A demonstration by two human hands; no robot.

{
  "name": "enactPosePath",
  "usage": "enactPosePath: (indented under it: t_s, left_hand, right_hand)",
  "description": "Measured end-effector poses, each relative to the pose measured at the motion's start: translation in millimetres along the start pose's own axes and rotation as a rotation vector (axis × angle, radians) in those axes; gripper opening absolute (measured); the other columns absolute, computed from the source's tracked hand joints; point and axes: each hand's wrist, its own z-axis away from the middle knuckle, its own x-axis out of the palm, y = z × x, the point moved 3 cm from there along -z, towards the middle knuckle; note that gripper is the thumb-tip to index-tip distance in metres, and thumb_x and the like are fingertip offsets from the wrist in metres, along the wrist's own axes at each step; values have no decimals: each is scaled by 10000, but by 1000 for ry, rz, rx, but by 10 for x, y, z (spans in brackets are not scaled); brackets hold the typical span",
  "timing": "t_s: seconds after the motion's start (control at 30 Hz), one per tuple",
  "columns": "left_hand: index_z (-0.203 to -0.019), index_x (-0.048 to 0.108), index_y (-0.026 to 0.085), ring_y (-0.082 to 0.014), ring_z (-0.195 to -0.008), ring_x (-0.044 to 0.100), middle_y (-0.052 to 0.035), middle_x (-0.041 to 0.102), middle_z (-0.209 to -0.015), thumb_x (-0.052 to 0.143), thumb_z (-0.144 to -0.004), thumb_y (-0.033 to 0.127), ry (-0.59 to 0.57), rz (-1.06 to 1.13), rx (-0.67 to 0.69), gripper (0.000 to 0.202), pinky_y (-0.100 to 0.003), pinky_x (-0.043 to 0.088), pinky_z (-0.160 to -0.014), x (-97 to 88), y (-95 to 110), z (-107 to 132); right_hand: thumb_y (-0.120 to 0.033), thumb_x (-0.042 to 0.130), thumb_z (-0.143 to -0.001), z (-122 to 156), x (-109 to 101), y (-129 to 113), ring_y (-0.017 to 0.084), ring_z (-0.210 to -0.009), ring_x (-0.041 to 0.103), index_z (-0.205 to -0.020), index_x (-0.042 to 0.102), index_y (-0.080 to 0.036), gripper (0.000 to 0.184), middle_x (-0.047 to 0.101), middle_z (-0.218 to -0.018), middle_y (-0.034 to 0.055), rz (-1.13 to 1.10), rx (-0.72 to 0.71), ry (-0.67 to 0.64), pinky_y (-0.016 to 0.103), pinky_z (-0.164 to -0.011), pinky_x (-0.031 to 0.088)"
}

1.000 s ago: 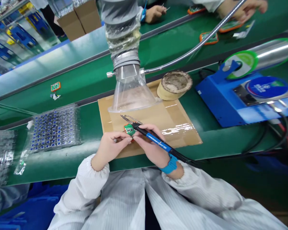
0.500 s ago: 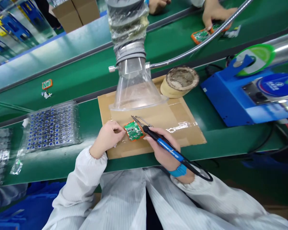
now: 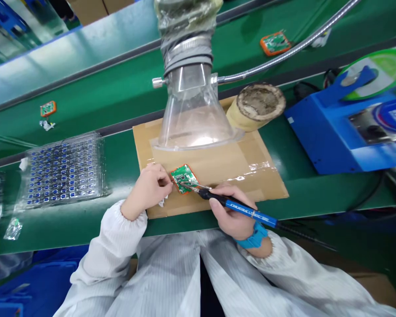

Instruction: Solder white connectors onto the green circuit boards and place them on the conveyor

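A green circuit board (image 3: 185,172) with an orange rim lies on a cardboard sheet (image 3: 231,160). My right hand (image 3: 234,211) is closed around a blue and black soldering iron (image 3: 247,210), whose metal tip reaches over the board toward its left side. Whether the tip touches the board I cannot tell. At the board's left edge, my left hand (image 3: 152,187) is pinched shut; what sits between its fingertips is too small to make out. A small white piece (image 3: 163,201) shows just below those fingers.
A clear fume hood (image 3: 198,119) hangs over the cardboard. Behind it stands a round, crusted pot (image 3: 255,108). The blue soldering station (image 3: 336,136) is at right, a clear tray of small blue parts (image 3: 66,171) at left. Other orange-rimmed boards (image 3: 275,43) lie on the green belt.
The soldering iron's tip has swung down from above the board onto its left area. My left hand stays at the board's edge. The other person's hands at the top have left the view.
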Motion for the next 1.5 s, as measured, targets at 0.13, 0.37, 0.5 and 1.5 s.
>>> enactPosePath:
  t_s: [0.13,0.37,0.5,1.5]
  left_hand:
    - [-605,595,169,-188,-844,538,-27,635,-819,654,-775,82,-4,-30,10,200,-368,389,-820,12,18,4]
    - [-612,601,176,-198,-854,543,-28,630,-814,632,-782,79,-14,-29,13,199,-383,405,-852,6,31,6]
    - [-602,599,176,-199,-853,545,-26,632,-813,638,-773,68,-15,-24,7,206,-385,404,-850,6,29,7]
    - [-597,587,174,-199,-859,543,-27,630,-809,645,-777,66,-2,-16,4,218,-375,399,-825,10,17,2]
  right_hand:
    - [-235,694,-875,-33,20,-37,212,-755,726,-943,688,-259,72,746,-838,28,26,11,-12,348,-689,606]
    - [-232,704,-869,-44,36,-39,203,-725,719,-945,678,-266,87,750,-840,24,20,18,-37,337,-647,592]
    - [-230,700,-855,-57,43,-42,210,-710,716,-923,675,-263,79,737,-801,25,26,3,-62,343,-629,582]
    - [-213,693,-866,-71,48,-67,193,-681,696,-935,672,-258,85,716,-788,20,-18,-35,-65,329,-612,560]
